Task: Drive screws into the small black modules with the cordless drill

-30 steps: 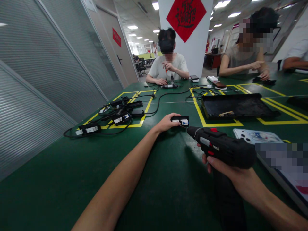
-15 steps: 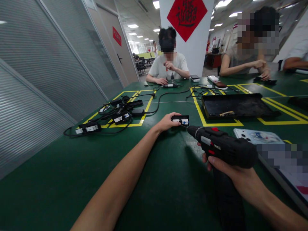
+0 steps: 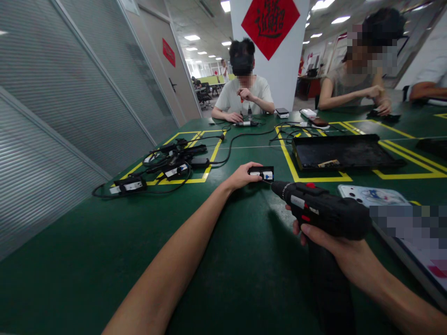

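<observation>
My left hand [image 3: 243,177] is closed around the left end of a small black case with white and blue parts inside [image 3: 268,174], low over the green table. Wrapped round the grip of a black cordless drill [image 3: 321,207] with red buttons is my right hand [image 3: 335,242]. The drill points left, and its thin bit reaches the lower edge of the case near my left thumb. Whether the bit's tip sits in a screw is too small to tell.
Black adapters with cables [image 3: 174,163] lie in a taped square to the left. A black tray [image 3: 335,153] stands at the right, beyond a phone [image 3: 373,195] and a thick flat object [image 3: 412,242]. Across the table, a person [image 3: 244,95] works on a small device.
Hardly anything differs. The drill and my right hand appear shifted very slightly, with the bit still at the case. My left hand keeps its hold.
</observation>
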`<state>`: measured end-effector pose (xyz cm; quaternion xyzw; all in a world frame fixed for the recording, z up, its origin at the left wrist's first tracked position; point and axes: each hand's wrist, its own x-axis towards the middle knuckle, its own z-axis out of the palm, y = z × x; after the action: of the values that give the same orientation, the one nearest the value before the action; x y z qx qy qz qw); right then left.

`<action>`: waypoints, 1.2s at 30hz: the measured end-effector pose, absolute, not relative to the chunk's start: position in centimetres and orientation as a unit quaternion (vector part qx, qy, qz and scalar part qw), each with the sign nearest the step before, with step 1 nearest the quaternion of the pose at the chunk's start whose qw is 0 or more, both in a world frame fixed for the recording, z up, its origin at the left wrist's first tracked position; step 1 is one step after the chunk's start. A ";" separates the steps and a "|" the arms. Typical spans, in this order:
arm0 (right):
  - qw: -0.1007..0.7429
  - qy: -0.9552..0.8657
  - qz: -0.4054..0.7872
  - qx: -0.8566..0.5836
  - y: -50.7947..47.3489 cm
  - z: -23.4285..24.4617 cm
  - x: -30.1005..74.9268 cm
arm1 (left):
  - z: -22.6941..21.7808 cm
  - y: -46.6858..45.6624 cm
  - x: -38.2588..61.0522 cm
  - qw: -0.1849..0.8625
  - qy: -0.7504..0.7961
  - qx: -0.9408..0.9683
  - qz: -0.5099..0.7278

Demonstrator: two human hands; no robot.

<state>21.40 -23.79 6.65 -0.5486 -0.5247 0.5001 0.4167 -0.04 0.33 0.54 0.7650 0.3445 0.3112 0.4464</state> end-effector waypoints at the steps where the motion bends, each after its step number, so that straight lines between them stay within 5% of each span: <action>1: 0.415 -0.525 0.501 -0.548 -23.8 6.6 21.4 | 0.5 0.3 0.0 0.446 0.345 0.765 0.310; 36: 0.436 -0.500 0.496 -0.560 -23.9 7.1 20.8 | 0.5 0.4 -0.1 0.448 0.339 0.763 0.320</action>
<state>20.79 -23.88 7.05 -0.5603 -0.5000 0.4962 0.4357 -0.10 0.38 0.52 0.7625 0.3390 0.3203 0.4484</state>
